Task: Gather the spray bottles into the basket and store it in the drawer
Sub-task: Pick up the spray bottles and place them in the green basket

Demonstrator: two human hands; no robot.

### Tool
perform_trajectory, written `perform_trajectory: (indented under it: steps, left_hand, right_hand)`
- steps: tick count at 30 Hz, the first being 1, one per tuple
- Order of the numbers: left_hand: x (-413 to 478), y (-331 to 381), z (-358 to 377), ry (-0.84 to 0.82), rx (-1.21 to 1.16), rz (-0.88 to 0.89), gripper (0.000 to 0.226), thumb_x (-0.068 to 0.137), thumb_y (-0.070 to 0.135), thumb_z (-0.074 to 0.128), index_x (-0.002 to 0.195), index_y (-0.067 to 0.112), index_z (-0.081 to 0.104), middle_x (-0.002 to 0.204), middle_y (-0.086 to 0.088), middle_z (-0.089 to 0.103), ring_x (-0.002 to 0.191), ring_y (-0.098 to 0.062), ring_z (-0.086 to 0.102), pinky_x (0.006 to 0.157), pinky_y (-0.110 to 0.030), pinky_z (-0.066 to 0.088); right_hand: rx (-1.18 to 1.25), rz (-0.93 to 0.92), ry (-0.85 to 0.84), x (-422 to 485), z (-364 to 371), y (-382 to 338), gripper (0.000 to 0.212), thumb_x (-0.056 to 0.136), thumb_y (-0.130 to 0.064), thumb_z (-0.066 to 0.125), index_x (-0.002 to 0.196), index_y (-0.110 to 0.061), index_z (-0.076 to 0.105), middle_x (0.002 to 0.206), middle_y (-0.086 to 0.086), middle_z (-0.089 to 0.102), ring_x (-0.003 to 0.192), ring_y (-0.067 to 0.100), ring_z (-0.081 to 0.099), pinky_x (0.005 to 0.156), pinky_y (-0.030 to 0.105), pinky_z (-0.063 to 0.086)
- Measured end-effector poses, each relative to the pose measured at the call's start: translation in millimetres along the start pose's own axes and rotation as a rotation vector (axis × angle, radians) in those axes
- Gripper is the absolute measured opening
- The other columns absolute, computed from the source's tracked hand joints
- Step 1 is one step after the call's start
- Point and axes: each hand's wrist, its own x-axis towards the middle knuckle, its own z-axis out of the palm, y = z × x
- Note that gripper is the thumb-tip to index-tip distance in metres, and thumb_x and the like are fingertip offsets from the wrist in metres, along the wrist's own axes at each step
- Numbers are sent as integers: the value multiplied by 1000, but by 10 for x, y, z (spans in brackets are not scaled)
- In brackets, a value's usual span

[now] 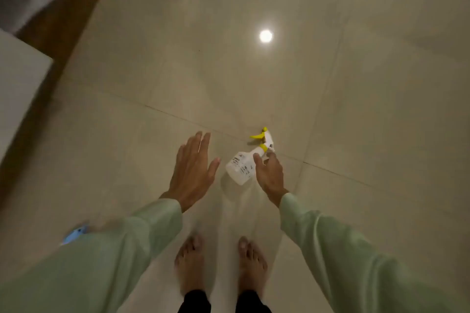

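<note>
Head view, looking down at a glossy tiled floor (330, 84). Bottle (240, 166) lies on its side on the floor, clear body toward the feet (218, 262), yellow trigger head pointing away. Right hand (269, 173) is at the bottle's neck, thumb and fingers (257, 160) curled around it (contact looks likely, but a firm clamp can't be confirmed). Left hand (193, 173) is left of the bottle, apart from it, palm down, fingers straight and spread, holding nothing. Pale green sleeves (343, 249) on both arms. Blue object (75, 235) (blurred) far left of the bottle, partly hidden by the left sleeve. Light reflection (265, 36) on the floor beyond the bottle.
</note>
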Motion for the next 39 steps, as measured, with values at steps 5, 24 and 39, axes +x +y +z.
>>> perform_trajectory:
  steps: [5, 24, 39]
  left_hand:
    - [496, -454, 687, -43, 17, -2, 66, 100, 43, 38, 155, 19, 11, 165, -8, 10, 152, -24, 9, 124, -43, 7]
    - [-1672, -813, -496, 196, -196, -315, 66, 100, 45, 37, 155, 21, 11, 165, -5, 11, 152, -22, 10, 124, -44, 10]
    - [-4744, -2349, -999, 476, -312, -615, 66, 100, 46, 37, 155, 20, 12, 165, -5, 13, 152, -23, 15, 124, -44, 12]
  right_hand:
    - [253, 228, 58, 736, 522, 242, 29, 93, -35, 59, 117, -20, 54, 98, 0, 64, 96, 27, 63, 81, 37, 50]
    - [228, -166, -293, -1331, 455, -800, 24, 94, -15, 69, 113, -3, 61, 99, 4, 67, 87, 14, 63, 77, 27, 52]
    - [-153, -669, -486, -4386, 2222, -454, 28, 85, -15, 78, 111, -10, 69, 98, -3, 73, 93, 9, 66, 87, 40, 55]
